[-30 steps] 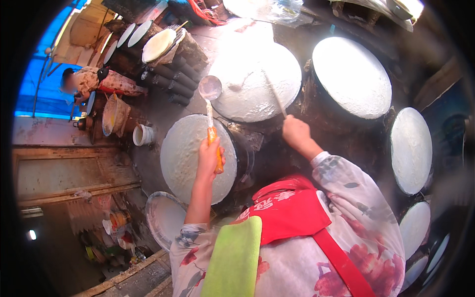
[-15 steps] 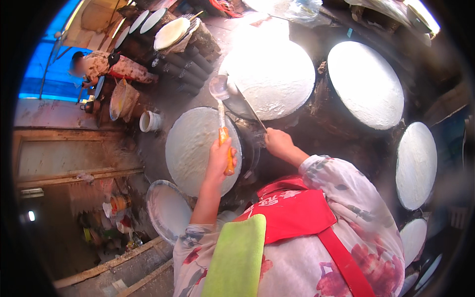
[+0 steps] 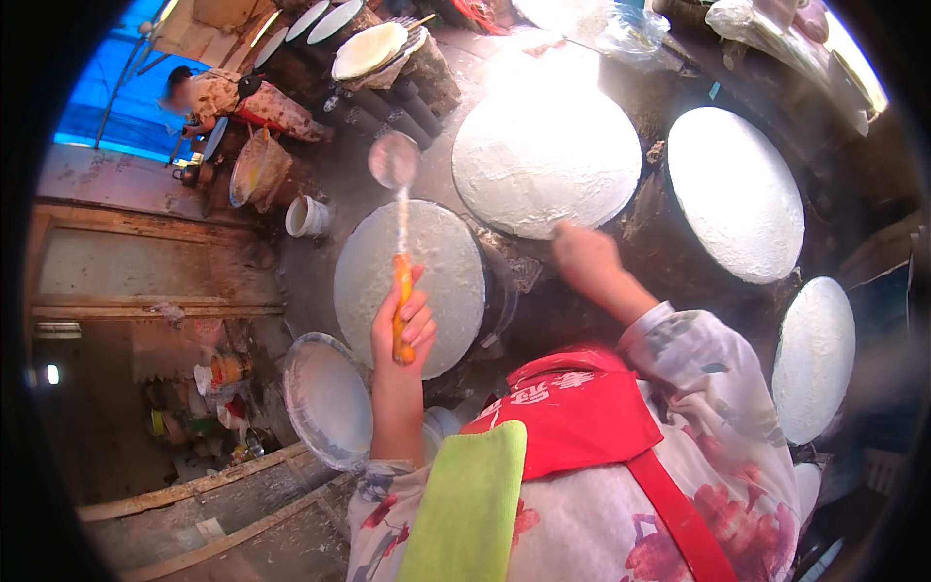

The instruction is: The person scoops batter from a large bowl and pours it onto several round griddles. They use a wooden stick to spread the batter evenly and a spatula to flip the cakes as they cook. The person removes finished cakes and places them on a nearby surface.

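My left hand (image 3: 401, 320) grips the orange handle of a ladle (image 3: 394, 161). The ladle’s round head is raised at the back rim of the near round griddle (image 3: 373, 276), which is coated with pale batter. My right hand (image 3: 589, 254) is closed at the front edge of the middle griddle (image 3: 543, 160), spread with white batter; whatever it holds does not show against the glare and blur. A basin of pale liquid (image 3: 325, 403) sits left of my left forearm.
More white-coated griddles (image 3: 732, 189) line the right side. Flatbreads (image 3: 369, 48) rest on a stand at back left, above dark cylinders (image 3: 412, 116). A white bucket (image 3: 305, 216) stands left of the near griddle. A person (image 3: 247, 102) works farther left, beside a blue tarp.
The thin stick seen earlier in my right hand no longer shows clearly. That hand swung left, then back right. The ladle head moved away from the stick, up and leftward.
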### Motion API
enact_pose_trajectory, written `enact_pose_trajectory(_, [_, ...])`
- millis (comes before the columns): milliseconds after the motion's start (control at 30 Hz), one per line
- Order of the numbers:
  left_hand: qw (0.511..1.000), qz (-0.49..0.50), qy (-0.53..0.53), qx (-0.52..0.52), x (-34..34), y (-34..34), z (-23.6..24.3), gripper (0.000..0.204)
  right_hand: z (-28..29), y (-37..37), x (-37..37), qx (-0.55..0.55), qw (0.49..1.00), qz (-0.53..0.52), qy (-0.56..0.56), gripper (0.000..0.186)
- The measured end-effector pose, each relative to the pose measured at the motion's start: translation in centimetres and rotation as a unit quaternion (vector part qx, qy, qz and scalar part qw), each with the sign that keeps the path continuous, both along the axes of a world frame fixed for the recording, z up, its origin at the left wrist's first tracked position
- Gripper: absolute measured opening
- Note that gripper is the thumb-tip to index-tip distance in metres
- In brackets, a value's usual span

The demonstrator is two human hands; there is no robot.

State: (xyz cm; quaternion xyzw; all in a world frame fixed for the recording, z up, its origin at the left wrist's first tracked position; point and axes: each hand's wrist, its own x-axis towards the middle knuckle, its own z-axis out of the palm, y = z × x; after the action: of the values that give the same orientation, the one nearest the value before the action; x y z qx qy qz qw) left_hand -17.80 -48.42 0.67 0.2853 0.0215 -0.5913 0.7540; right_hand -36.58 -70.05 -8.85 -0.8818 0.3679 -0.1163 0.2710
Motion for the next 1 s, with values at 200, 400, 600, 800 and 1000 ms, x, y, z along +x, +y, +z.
enact_pose_trajectory(200, [0.997,0.019,-0.075,0.006,0.1,0.8,1.2,0.036,-3.7,-5.5,-3.8,-0.025,0.993,-0.06,0.095,0.019])
enact_pose_trajectory(400, [0.996,0.035,-0.062,0.058,-0.8,2.6,1.7,0.037,-1.3,0.2,-2.2,0.034,0.991,0.048,0.121,0.02])
enact_pose_trajectory(600, [0.995,0.031,-0.056,0.082,0.3,5.5,0.9,0.036,-5.7,-1.7,-5.8,-0.065,0.983,-0.119,0.124,0.016])
enact_pose_trajectory(800, [0.994,-0.007,-0.067,0.09,1.5,8.6,0.8,0.031,-4.2,5.4,-6.4,0.009,0.996,-0.084,0.042,0.026])
enact_pose_trajectory(1000, [0.986,-0.066,-0.096,0.117,2.8,10.8,0.3,0.029,-6.2,11.8,-7.9,-0.041,0.985,-0.105,0.132,0.023])
